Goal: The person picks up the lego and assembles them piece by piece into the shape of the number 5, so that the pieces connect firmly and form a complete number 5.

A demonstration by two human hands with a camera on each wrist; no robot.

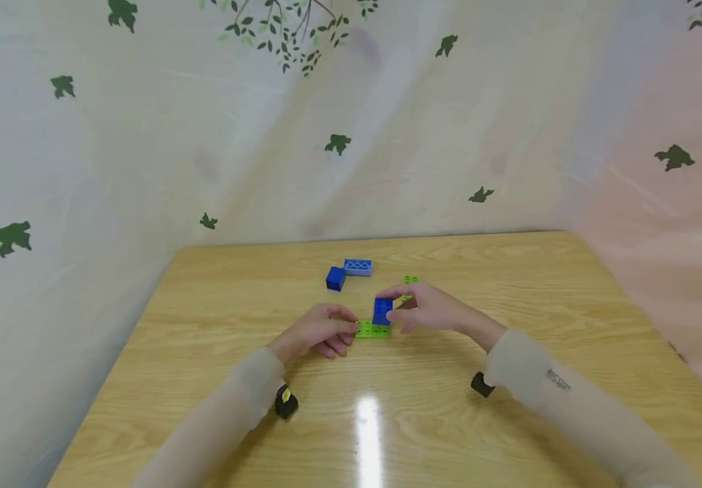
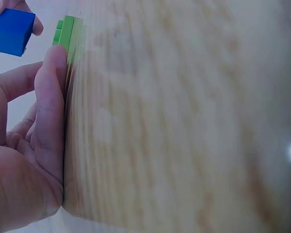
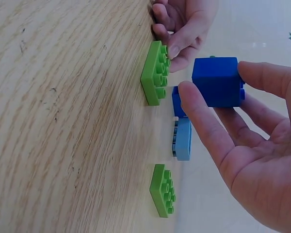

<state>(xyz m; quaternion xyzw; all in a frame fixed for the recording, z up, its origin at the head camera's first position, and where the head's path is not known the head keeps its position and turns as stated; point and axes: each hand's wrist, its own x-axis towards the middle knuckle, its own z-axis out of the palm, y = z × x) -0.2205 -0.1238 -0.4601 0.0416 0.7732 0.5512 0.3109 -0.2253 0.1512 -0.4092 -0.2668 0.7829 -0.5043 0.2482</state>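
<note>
My right hand (image 1: 433, 308) pinches a dark blue toy building block (image 1: 382, 311) between thumb and fingers. In the right wrist view this block (image 3: 216, 81) is held on its side, with its studs turned toward the palm. It is raised over a flat green brick (image 1: 372, 330) on the table, and a gap shows between them. My left hand (image 1: 319, 331) holds the left end of that green brick (image 3: 155, 73) with thumb and fingertips. The left wrist view shows the green brick (image 2: 65, 33) beyond the fingers, flat on the wood.
Behind the hands, another dark blue block (image 1: 335, 278) lies beside a light blue brick (image 1: 358, 267). A second green brick (image 3: 161, 191) lies partly hidden behind the right hand in the head view. A leaf-patterned cloth (image 1: 387, 169) hangs behind the wooden table (image 1: 204, 298).
</note>
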